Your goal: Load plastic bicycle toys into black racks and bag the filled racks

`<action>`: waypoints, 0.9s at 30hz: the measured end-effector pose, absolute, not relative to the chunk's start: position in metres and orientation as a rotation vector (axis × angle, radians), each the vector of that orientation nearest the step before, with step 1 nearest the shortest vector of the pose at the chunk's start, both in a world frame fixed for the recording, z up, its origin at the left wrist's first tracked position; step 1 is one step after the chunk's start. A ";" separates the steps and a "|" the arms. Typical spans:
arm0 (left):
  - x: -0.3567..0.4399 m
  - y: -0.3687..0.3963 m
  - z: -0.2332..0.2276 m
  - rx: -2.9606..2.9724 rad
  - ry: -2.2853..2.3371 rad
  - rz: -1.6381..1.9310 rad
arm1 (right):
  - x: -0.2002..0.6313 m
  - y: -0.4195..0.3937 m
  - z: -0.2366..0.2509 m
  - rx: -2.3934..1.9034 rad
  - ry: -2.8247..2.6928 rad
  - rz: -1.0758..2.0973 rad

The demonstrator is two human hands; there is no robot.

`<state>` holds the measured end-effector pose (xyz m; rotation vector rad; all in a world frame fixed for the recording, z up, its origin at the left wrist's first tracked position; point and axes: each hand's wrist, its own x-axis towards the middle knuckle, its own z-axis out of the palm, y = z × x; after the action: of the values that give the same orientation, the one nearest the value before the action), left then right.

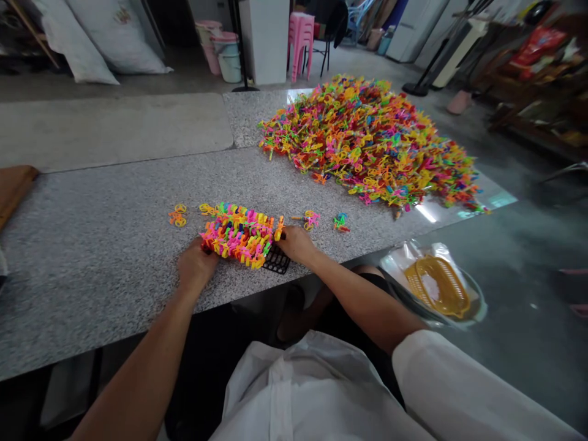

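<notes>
A black grid rack [277,261] lies on the speckled stone table, its bare holes showing at the right end. Rows of small colourful plastic pieces [239,236] in pink, yellow, green and orange cover most of it. My left hand [196,267] is closed at the rack's left end, its fingertips partly hidden by the pieces. At the right end, my right hand [296,245] pinches a small yellow-orange plastic piece [278,229] just above the bare holes. The exact shape of these pieces is too small to make out.
A big heap of similar colourful pieces [362,141] covers the table's far right. Loose ones lie left [177,215] and right [312,219] of the rack. A yellow basket [438,286] sits in a plastic-lined tub below the table edge. Pink stools [301,38] stand behind.
</notes>
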<state>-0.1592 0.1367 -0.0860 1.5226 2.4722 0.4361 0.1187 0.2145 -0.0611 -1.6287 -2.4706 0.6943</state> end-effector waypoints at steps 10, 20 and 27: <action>-0.159 0.137 -0.084 1.532 2.475 0.433 | 0.111 0.210 -0.062 -1.582 -2.561 0.592; -0.163 0.138 -0.085 1.559 2.440 0.447 | 0.145 0.238 -0.035 -1.894 -2.360 0.555; -0.164 0.138 -0.087 1.560 2.452 0.443 | 0.172 0.216 -0.042 -1.873 -2.616 0.335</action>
<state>-0.1639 0.1384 -0.0869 1.5599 2.4524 0.4434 0.1722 0.2160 -0.0416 -1.8727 -2.6157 0.3348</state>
